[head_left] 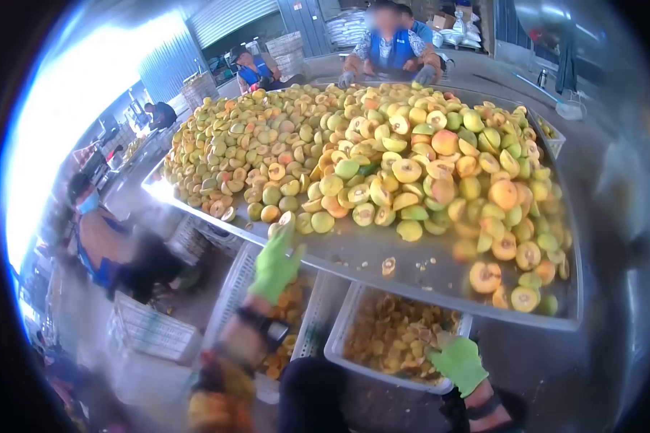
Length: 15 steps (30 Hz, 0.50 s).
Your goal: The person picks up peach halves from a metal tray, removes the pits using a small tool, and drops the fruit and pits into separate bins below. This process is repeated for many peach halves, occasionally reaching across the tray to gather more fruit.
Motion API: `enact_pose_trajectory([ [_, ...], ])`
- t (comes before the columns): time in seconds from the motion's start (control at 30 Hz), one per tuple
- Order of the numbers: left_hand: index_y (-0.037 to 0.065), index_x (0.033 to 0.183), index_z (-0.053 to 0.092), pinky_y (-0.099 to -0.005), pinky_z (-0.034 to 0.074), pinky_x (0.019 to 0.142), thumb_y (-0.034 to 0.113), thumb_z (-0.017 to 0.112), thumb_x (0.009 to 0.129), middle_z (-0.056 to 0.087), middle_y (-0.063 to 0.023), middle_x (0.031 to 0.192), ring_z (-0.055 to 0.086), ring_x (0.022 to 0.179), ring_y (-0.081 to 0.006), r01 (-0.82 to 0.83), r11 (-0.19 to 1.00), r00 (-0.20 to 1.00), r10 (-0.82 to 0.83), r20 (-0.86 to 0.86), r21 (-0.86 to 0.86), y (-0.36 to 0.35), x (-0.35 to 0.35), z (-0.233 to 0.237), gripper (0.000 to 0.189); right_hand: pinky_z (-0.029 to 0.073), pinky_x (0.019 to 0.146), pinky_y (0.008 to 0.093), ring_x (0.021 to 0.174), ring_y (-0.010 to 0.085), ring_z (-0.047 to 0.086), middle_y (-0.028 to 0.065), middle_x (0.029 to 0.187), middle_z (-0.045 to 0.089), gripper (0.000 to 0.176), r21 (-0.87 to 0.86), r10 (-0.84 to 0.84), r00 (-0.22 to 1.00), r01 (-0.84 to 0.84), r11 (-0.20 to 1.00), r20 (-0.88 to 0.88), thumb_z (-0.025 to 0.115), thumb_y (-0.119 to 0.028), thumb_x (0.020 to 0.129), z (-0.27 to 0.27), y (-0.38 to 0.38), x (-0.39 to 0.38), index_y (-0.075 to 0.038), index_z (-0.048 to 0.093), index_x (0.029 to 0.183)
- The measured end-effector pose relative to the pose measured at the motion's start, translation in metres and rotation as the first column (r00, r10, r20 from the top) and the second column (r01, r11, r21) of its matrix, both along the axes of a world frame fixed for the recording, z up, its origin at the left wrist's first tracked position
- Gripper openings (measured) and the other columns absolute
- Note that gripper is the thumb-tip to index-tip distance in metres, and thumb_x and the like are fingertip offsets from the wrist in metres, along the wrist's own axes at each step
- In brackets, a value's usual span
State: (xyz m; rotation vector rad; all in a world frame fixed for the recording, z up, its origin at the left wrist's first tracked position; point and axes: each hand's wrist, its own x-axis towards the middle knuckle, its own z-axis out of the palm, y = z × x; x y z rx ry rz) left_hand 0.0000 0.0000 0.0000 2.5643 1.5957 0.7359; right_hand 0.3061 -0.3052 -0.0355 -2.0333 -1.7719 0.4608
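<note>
Wearing a green glove, the left hand (274, 270) extends over the near left edge of a metal worktop (325, 252), its fingers at a fruit half (286, 218) on the near side of the heap. Whether they close around it or merely touch it, I cannot tell. The right hand (460, 363), gloved in the same green, is nearer and lower, over the right side of a white crate (341, 325) holding cut pieces (390, 335). Its fingers point down toward these; blur hides whether anything is in its grasp. A dark watch (276, 330) sits on the left wrist, and a dark band (484, 408) circles the right one.

Fruit halves (404, 169), yellow, green and orange, cover the far part of the worktop and run down its right side, many with the cut face showing. One small piece (388, 266) lies by itself on the bare metal toward the near edge. Left of the white crate, a second crate (231, 292) holds more pieces, below the left hand. At the far edge, a person in a blue vest (406, 49) has both gloved hands beside the fruit.
</note>
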Motion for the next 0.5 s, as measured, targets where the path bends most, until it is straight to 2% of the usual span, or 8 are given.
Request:
enact_pose_trajectory([
  [0.07,0.013,0.14,0.047,-0.0411,0.048,0.096,0.033,0.07,0.077,0.058,-0.0163,0.131,0.059,0.116,-0.0324,0.066,0.995,0.997,-0.069,0.043,0.076,0.013,0.052,-0.015,0.069,0.052,0.068,0.0455,0.077,0.0361,0.066,0.0176,0.08,0.067,0.034,0.018,-0.039,0.996,0.038,0.999,0.075,0.067,-0.034,0.082,0.014,-0.014,0.006,-0.006,0.067,0.102],
  [0.13,0.01,0.121,0.059,-0.0414,0.051,0.088,0.035,0.07,0.076,0.066,-0.0128,0.116,0.064,0.104,-0.0311,-0.111,0.963,0.972,0.054,-0.23,-0.244,0.083,0.066,0.0,0.053,0.052,0.067,0.046,0.076,0.0365,0.066,0.0174,0.08,0.067,0.032,0.049,-0.028,0.999,0.027,0.998,0.015,0.066,-0.034,0.083,0.007,0.034,-0.022,-0.006,0.067,0.098],
  [0.17,0.01,0.121,0.059,-0.0414,0.051,0.088,0.035,0.07,0.076,0.066,-0.0128,0.116,0.064,0.104,-0.0311,-0.085,0.966,0.98,0.037,-0.196,-0.244,0.093,0.08,-0.006,0.053,0.051,0.066,0.0466,0.075,0.0369,0.065,0.0172,0.079,0.067,0.03,0.058,-0.012,0.999,0.009,0.998,0.046,0.065,-0.034,0.083,0.008,0.037,-0.016,-0.007,0.066,0.094],
  [0.23,0.009,0.109,0.063,-0.0445,0.052,0.08,0.038,0.07,0.075,0.068,-0.0101,0.103,0.066,0.096,-0.0315,-0.196,0.937,0.942,0.098,-0.321,-0.29,0.111,0.091,-0.026,0.046,0.053,0.079,0.0457,0.088,0.0347,0.066,0.0125,0.095,0.068,0.028,-0.164,-0.072,0.997,0.07,0.984,-0.004,0.062,-0.036,0.086,0.008,0.04,-0.004,-0.013,0.067,0.101],
  [0.37,0.006,0.113,0.064,-0.0444,0.053,0.077,0.04,0.07,0.078,0.07,-0.0116,0.103,0.067,0.094,-0.0299,0.001,0.976,0.952,-0.067,-0.3,-0.216,0.091,0.078,-0.002,0.049,0.052,0.081,0.0453,0.088,0.0349,0.065,0.0148,0.093,0.068,0.03,-0.122,-0.123,0.969,0.098,0.988,-0.215,0.065,-0.035,0.086,0.03,0.052,-0.001,-0.009,0.065,0.101],
  [0.4,0.006,0.119,0.06,-0.0445,0.053,0.079,0.038,0.063,0.084,0.069,-0.0124,0.105,0.067,0.096,-0.0303,0.117,0.859,0.983,-0.03,0.179,-0.498,0.068,0.078,0.017,0.047,0.051,0.08,0.0448,0.087,0.0355,0.065,0.0152,0.092,0.067,0.028,-0.092,-0.119,0.945,0.095,0.991,-0.305,0.066,-0.031,0.086,0.04,0.055,-0.004,-0.007,0.064,0.101],
  [0.43,0.005,0.125,0.057,-0.0446,0.054,0.081,0.035,0.057,0.091,0.069,-0.0133,0.108,0.067,0.097,-0.0307,0.332,0.679,0.8,0.164,0.577,-0.655,0.05,0.076,0.025,0.046,0.051,0.08,0.0448,0.087,0.0355,0.065,0.0152,0.092,0.067,0.028,-0.105,-0.116,0.939,0.086,0.991,-0.323,0.066,-0.031,0.086,0.042,0.061,-0.008,-0.007,0.064,0.101],
  [0.5,0.003,0.137,0.046,-0.0482,0.052,0.09,0.033,0.048,0.098,0.065,-0.0163,0.115,0.065,0.104,-0.035,0.625,0.749,0.727,-0.457,0.513,-0.218,0.019,0.065,0.013,0.049,0.052,0.07,0.0421,0.082,0.0347,0.064,0.0163,0.086,0.065,0.023,0.334,0.016,0.901,0.144,0.932,-0.435,0.069,-0.022,0.086,0.044,0.075,-0.018,-0.006,0.063,0.1],
])
